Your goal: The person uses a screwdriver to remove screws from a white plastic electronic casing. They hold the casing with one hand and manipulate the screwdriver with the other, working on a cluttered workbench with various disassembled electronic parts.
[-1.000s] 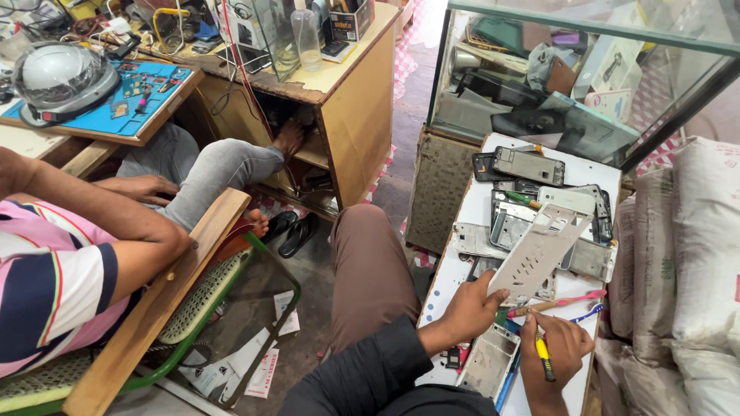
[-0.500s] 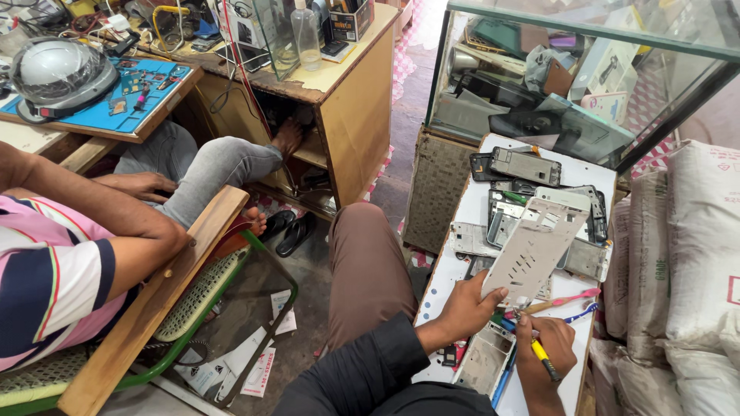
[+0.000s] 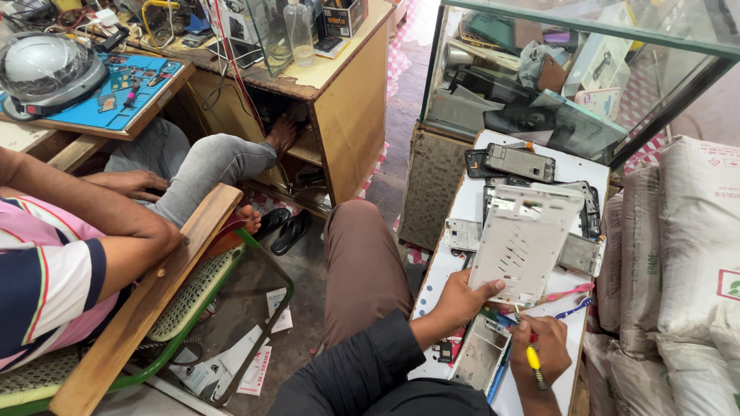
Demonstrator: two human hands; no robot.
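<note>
My left hand [image 3: 460,299] grips the near edge of a white plastic phone frame [image 3: 526,242] and holds it tilted up above the white table [image 3: 465,206]. My right hand [image 3: 546,353] holds a small screwdriver with a yellow handle [image 3: 533,357], its tip pointing up at the frame's lower edge. Under the hands lie a grey phone shell [image 3: 481,355], a pink tool [image 3: 569,292] and a blue tool [image 3: 572,310]. Farther back on the table sit dismantled phones [image 3: 518,162] and metal plates [image 3: 463,233].
A glass case [image 3: 556,77] full of parts stands behind the table. White sacks [image 3: 692,254] are stacked at the right. At the left another person [image 3: 85,239] sits on a wooden-armed chair [image 3: 163,286] by a cluttered desk [image 3: 308,73] with a helmet [image 3: 46,71] and blue mat [image 3: 123,92].
The white frame has tipped up a little more in my left hand. My right hand with the screwdriver has moved slightly closer to its lower edge. The seated person has barely moved.
</note>
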